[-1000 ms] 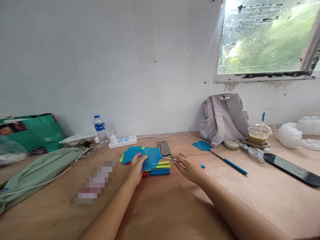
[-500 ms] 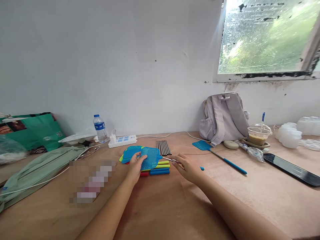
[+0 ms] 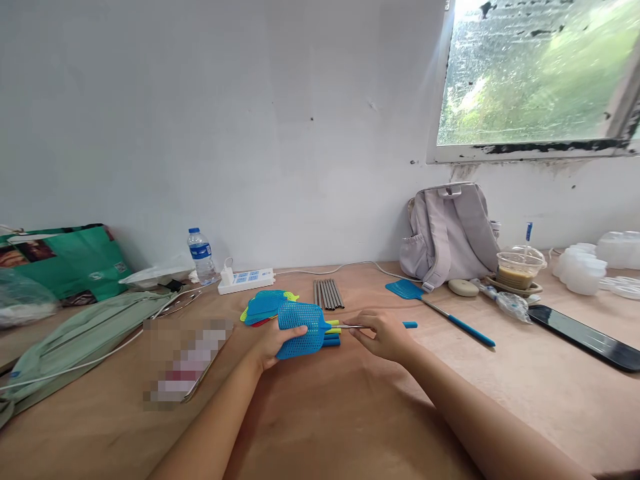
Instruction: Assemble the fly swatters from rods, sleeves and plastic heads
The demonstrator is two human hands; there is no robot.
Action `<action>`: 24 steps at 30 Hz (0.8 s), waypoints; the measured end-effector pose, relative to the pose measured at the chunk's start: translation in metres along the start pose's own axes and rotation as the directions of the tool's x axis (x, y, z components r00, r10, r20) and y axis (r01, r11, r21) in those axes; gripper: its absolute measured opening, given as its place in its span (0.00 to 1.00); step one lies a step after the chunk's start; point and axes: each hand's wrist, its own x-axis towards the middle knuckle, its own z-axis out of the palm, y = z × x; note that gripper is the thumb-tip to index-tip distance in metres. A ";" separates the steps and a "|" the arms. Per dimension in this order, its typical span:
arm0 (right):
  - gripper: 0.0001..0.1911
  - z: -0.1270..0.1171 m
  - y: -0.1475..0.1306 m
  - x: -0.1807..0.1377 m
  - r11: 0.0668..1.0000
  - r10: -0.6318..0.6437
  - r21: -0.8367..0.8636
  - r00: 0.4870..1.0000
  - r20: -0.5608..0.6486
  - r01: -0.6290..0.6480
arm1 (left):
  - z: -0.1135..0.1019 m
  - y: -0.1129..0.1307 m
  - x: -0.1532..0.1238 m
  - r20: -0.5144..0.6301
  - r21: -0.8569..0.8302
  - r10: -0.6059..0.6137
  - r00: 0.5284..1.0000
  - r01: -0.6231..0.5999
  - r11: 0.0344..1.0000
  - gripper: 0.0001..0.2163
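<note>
A blue fly swatter (image 3: 303, 331) is held level between my hands. My left hand (image 3: 273, 343) grips its mesh head, thumb on top. Closed around its thin metal rod is my right hand (image 3: 383, 333), and a blue handle end (image 3: 410, 325) sticks out beyond the fingers. Behind my left hand lies a pile of loose swatter heads (image 3: 267, 305), blue on top with yellow and red below. Yellow and blue handle tubes (image 3: 331, 340) are partly hidden under the held head. Several grey metal rods (image 3: 329, 294) lie side by side farther back.
A whole blue swatter (image 3: 453, 320) lies to the right, before a grey backpack (image 3: 450, 233). A drink cup (image 3: 517, 270) and a long black device (image 3: 583, 337) are farther right. A power strip (image 3: 245, 281), water bottle (image 3: 201, 257) and green pouch (image 3: 85, 340) are on the left.
The held swatter's head has come nearer and away from the pile, with its rod now more level. My left hand has moved slightly towards me, and my right hand slightly right.
</note>
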 end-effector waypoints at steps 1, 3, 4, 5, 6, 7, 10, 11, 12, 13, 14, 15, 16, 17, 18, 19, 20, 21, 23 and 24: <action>0.14 -0.002 0.000 0.000 1.000 -0.020 0.016 1.000 0.009 0.020 | 0.001 0.001 -0.003 0.023 0.015 -0.023 0.999 0.023 1.000 0.23; 0.14 -0.005 -0.001 -0.001 0.999 -0.041 0.033 0.999 0.012 0.040 | 0.003 0.001 -0.007 0.061 0.041 -0.057 0.997 0.055 0.998 0.25; 0.13 -0.006 -0.001 -0.001 0.998 -0.043 0.034 0.999 0.009 0.043 | 0.004 0.002 -0.009 0.073 0.052 -0.066 0.995 0.062 0.997 0.25; 0.13 -0.006 -0.002 -0.002 0.998 -0.045 0.034 0.999 0.007 0.044 | 0.005 0.001 -0.010 0.079 0.062 -0.069 0.994 0.064 0.996 0.26; 0.13 -0.006 -0.002 -0.002 0.998 -0.045 0.033 0.999 0.008 0.044 | 0.005 0.001 -0.010 0.082 0.072 -0.066 0.994 0.060 0.996 0.26; 0.13 -0.006 -0.003 -0.002 0.999 -0.043 0.032 0.999 0.011 0.043 | 0.005 0.001 -0.010 0.081 0.081 -0.059 0.995 0.053 0.995 0.25; 0.12 -0.003 -0.003 -0.003 0.999 -0.028 0.028 0.999 0.026 0.028 | 0.002 -0.003 -0.007 0.064 0.102 -0.025 0.998 0.019 0.995 0.25; 0.12 -0.001 -0.003 -0.003 0.999 -0.022 0.027 0.999 0.028 0.021 | 0.001 -0.004 -0.006 0.057 0.109 -0.012 0.998 0.006 0.994 0.25; 0.12 0.001 -0.002 -0.003 1.000 -0.016 0.026 1.000 0.026 0.015 | 0.000 -0.006 -0.005 0.051 0.117 0.002 0.999 -0.008 0.993 0.24; 0.11 0.002 -0.002 -0.004 1.000 -0.012 0.024 1.000 0.022 0.012 | -0.001 -0.008 -0.003 0.045 0.127 0.018 0.999 -0.023 0.992 0.24; 0.11 0.004 -0.002 -0.004 1.000 -0.011 0.024 1.000 0.018 0.011 | -0.002 -0.009 -0.002 0.040 0.138 0.035 0.999 -0.040 0.990 0.24; 0.11 0.006 -0.002 -0.004 1.000 -0.010 0.024 1.000 0.014 0.010 | -0.003 -0.011 -0.001 0.037 0.150 0.052 0.998 -0.057 0.987 0.23; 0.11 0.007 -0.001 -0.004 1.000 -0.010 0.028 1.000 0.012 0.009 | -0.003 -0.013 0.001 0.036 0.163 0.069 0.997 -0.074 0.984 0.23; 0.11 0.008 -0.002 -0.005 0.999 -0.008 0.033 1.000 0.012 0.008 | -0.004 -0.014 0.002 0.038 0.177 0.084 0.996 -0.090 0.980 0.23; 0.12 0.009 -0.002 -0.005 0.999 -0.005 0.037 1.000 0.013 0.005 | -0.004 -0.015 0.002 0.039 0.192 0.100 0.994 -0.105 0.976 0.22; 0.12 0.010 -0.002 -0.005 0.999 0.000 0.039 1.000 0.014 0.000 | -0.004 -0.015 0.003 0.038 0.207 0.115 0.993 -0.121 0.971 0.22; 0.12 0.010 -0.002 -0.005 0.999 0.005 0.039 1.000 0.013 -0.006 | -0.005 -0.016 0.003 0.036 0.221 0.131 0.991 -0.135 0.966 0.22; 0.12 0.010 -0.002 -0.005 0.999 0.010 0.038 1.000 0.012 -0.011 | -0.005 -0.016 0.003 0.032 0.236 0.145 0.989 -0.149 0.960 0.22; 0.12 0.011 -0.002 -0.006 0.999 0.017 0.034 1.000 0.008 -0.017 | -0.005 -0.015 0.003 0.026 0.261 0.166 0.986 -0.167 0.951 0.22; 0.12 0.011 -0.003 -0.006 0.999 0.018 0.035 1.000 0.008 -0.018 | -0.006 -0.014 0.002 0.027 0.272 0.170 0.985 -0.171 0.947 0.22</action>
